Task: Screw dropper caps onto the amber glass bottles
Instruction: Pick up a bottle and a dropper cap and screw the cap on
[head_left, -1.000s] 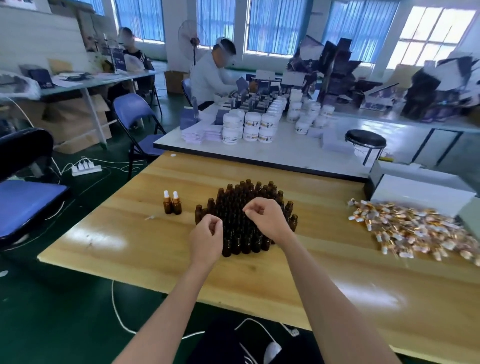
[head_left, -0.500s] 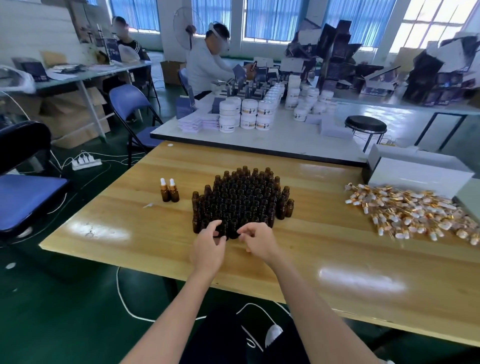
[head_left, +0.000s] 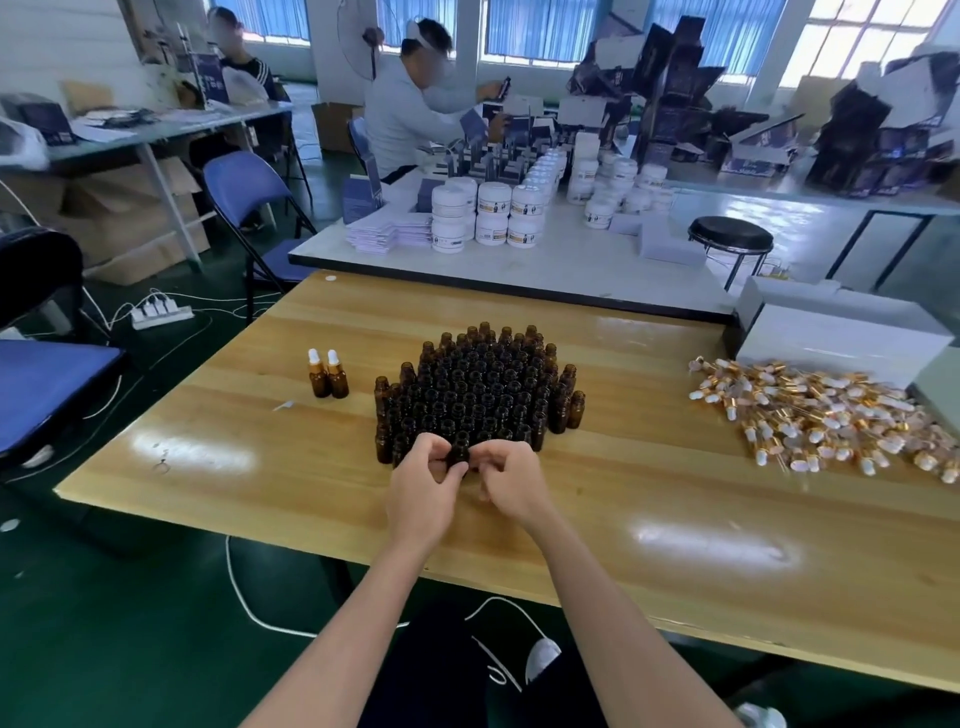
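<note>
A tight cluster of several open amber glass bottles (head_left: 478, 389) stands in the middle of the wooden table (head_left: 675, 519). My left hand (head_left: 423, 493) pinches one amber bottle (head_left: 458, 453) at the cluster's near edge. My right hand (head_left: 511, 483) sits beside it with curled fingers touching the same bottle; its fingertips are partly hidden. Two capped bottles (head_left: 328, 374) with white dropper tops stand apart to the left. A heap of gold-and-white dropper caps (head_left: 826, 415) lies at the right of the table.
A white box (head_left: 836, 332) sits behind the cap heap. Beyond is a white table (head_left: 571, 270) with white jars (head_left: 493, 213) and a seated person (head_left: 415, 104). Blue chairs (head_left: 41, 379) and a power strip (head_left: 161, 314) stand at the left.
Both hands came back from over the bottle cluster to its near edge and closed on one bottle there. The view has shifted slightly.
</note>
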